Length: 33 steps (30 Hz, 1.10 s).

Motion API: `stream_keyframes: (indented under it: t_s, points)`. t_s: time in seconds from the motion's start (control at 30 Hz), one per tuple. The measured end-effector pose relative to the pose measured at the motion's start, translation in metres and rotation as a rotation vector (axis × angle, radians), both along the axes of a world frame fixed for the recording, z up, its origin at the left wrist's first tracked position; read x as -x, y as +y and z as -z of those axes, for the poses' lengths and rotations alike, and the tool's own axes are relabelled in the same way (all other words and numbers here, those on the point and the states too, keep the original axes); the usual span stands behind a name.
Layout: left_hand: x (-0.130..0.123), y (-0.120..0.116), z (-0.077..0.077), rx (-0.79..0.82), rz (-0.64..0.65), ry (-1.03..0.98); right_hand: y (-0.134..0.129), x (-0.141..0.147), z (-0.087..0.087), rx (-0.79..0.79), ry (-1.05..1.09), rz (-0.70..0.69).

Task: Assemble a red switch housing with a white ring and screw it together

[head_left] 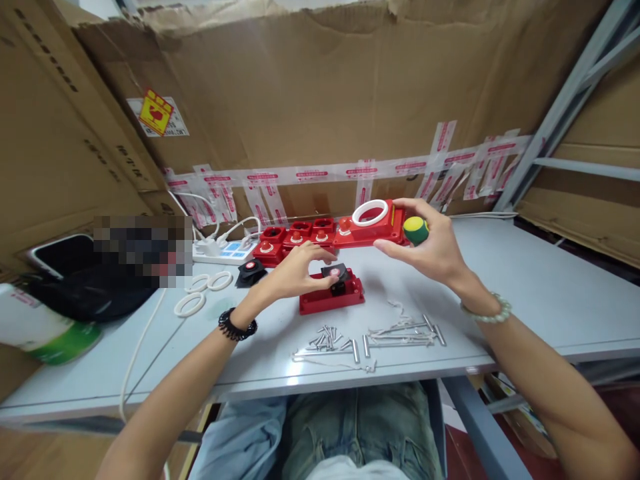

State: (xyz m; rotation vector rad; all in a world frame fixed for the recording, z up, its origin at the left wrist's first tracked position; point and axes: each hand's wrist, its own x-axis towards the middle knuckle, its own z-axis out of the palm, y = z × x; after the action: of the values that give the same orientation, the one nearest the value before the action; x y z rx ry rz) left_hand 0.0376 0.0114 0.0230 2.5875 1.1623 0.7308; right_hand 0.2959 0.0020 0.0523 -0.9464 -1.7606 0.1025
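Note:
A black part with a red-and-white centre (335, 272) sits over the red open box base (327, 301). My left hand (296, 272) has its thumb and fingertips closed at that black part. In the palm of my right hand (434, 245) is a green handle with a yellow end (416, 230), like a screwdriver's; its shaft is hidden. The right thumb and index finger reach around the right end of a red housing (376, 233); I cannot tell whether they grip it. On this housing rests a white ring (370, 213).
Screws (326, 337) and L-shaped metal keys (400, 333) lie near the front edge. More red housings (296, 240) stand behind, by a white power strip (227, 252). White rings (190, 305), another black part (251, 273) and a cable (145, 327) are at left.

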Motion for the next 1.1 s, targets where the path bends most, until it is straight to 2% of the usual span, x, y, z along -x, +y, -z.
stream_keyframes:
  t_s: [0.23,1.1]
  points:
    - [-0.0029,-0.0012,-0.0021,-0.017,0.018,0.068,-0.0002,0.0001,0.0009,0.005,-0.012,0.003]
    - [-0.0013,-0.0024,-0.0035,0.008,-0.001,0.084,-0.0012,0.0013,0.0005,0.017,-0.026,0.001]
